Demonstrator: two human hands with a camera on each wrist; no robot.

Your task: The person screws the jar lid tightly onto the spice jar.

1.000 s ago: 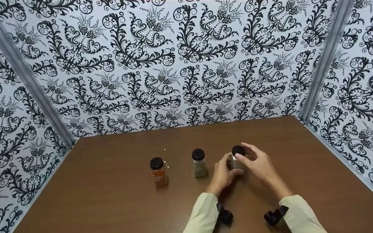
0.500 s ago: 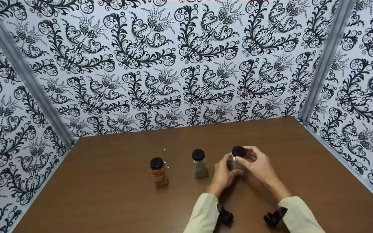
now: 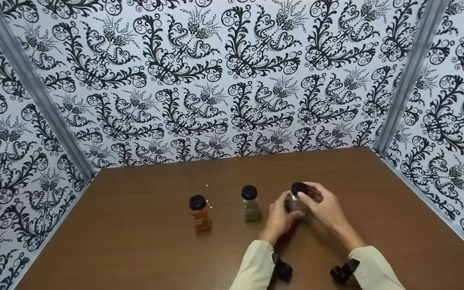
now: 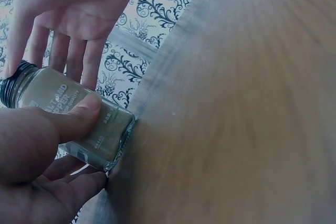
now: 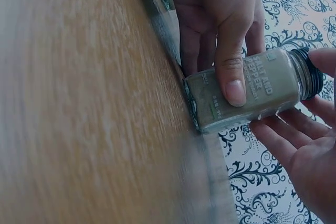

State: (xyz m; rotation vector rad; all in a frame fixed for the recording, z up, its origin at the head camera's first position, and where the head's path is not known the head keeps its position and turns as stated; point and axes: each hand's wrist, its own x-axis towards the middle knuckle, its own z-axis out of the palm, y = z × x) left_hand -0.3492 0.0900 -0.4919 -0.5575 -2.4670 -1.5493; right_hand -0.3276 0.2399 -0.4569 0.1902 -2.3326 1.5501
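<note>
A glass spice jar point(image 5: 273, 80) with a black lid stands upright on the table, "salt and pepper" printed on its side. My left hand point(image 3: 279, 219) grips its lower body, thumb across the printed front in both wrist views. My right hand point(image 3: 326, 207) holds the black lid point(image 5: 313, 73) between thumb and fingers, and its other fingers spread along the jar's side. To the left stands a jar of greenish powder point(image 3: 250, 207), also black-lidded. Farther left is a jar of orange-red spice point(image 3: 201, 217) with the same kind of lid.
The brown wooden table point(image 3: 135, 241) reaches back to walls point(image 3: 191, 80) covered in black-and-white scroll pattern. Small bright specks point(image 3: 210, 204) show beside the orange-red jar. Black wrist devices point(image 3: 283, 270) sit at both cream sleeves point(image 3: 252, 264).
The fingers of my right hand have drawn in and turned slightly around the lid. My left hand keeps its grip on the jar body. The other jars have stayed put.
</note>
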